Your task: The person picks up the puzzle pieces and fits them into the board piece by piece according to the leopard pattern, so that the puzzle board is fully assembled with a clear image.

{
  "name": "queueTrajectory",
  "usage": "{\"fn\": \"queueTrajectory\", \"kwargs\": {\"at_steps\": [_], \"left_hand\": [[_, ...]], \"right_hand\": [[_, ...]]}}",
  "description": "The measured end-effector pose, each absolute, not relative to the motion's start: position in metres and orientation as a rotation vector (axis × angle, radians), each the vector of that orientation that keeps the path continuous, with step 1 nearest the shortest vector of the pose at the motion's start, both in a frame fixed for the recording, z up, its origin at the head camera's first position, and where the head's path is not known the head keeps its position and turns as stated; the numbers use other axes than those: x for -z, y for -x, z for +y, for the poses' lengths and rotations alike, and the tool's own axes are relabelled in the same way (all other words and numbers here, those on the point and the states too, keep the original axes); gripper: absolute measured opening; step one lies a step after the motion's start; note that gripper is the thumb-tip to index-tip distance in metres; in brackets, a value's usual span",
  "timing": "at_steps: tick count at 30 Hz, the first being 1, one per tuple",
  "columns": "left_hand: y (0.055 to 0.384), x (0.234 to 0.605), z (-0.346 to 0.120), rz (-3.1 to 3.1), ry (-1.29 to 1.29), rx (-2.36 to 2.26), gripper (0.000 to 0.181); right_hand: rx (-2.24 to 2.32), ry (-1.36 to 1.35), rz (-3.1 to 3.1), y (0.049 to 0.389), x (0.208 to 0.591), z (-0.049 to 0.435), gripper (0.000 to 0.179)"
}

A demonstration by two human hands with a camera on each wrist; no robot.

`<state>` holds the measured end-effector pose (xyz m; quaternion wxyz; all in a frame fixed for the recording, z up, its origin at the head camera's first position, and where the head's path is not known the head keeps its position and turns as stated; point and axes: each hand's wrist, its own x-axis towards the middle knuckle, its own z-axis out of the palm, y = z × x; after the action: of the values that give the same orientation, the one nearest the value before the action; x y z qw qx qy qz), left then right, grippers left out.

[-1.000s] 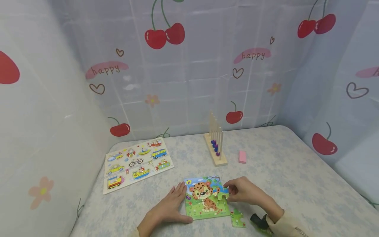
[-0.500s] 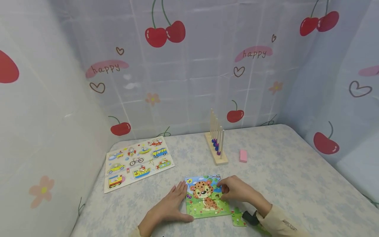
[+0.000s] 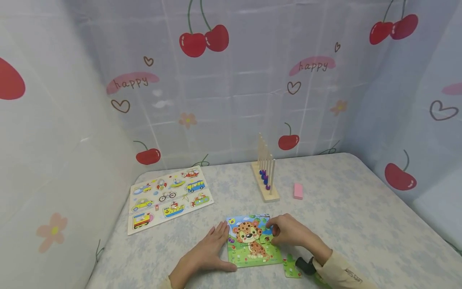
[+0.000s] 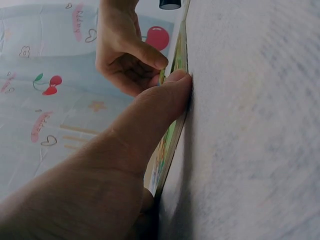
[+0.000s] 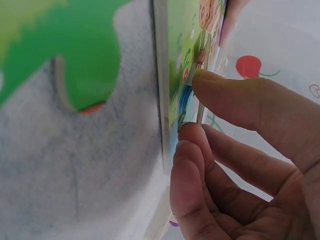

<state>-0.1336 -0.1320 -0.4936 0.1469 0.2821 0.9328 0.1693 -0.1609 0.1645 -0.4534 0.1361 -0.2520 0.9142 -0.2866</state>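
A leopard jigsaw puzzle (image 3: 249, 257) lies on the table between the hands. My left hand (image 3: 207, 252) rests along its left side, fingers extended, with the thumb at the near left corner. Over the puzzle's right part, my right hand (image 3: 292, 230) pinches a jigsaw piece (image 4: 161, 77) between thumb and fingertips. That piece is tilted above the board, and the fingers partly hide it. A loose green jigsaw piece (image 3: 290, 268) lies just off the near right corner; a green piece looms large in the right wrist view (image 5: 90, 50).
A wooden vehicle puzzle board (image 3: 169, 198) lies at the back left. Behind the leopard puzzle stands a wooden peg rack (image 3: 270, 196) with several purple and blue beads. Right of it lies a pink block (image 3: 298, 191). A dark device (image 3: 305, 265) sits at the right wrist.
My right hand has moved left with the pinched piece, from the puzzle's right edge to over its right part. It barely moves in the last half second. The left hand stays in place.
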Motion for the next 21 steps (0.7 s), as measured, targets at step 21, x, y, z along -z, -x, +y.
{"fn": "queueTrajectory", "kwargs": {"at_steps": [21], "left_hand": [[0.1353,0.4942,-0.1331,2.689,-0.829,-0.458,0.118]], "right_hand": [[0.839,0.659,2.677,0.1621,0.4551,0.1628,0.035]]}}
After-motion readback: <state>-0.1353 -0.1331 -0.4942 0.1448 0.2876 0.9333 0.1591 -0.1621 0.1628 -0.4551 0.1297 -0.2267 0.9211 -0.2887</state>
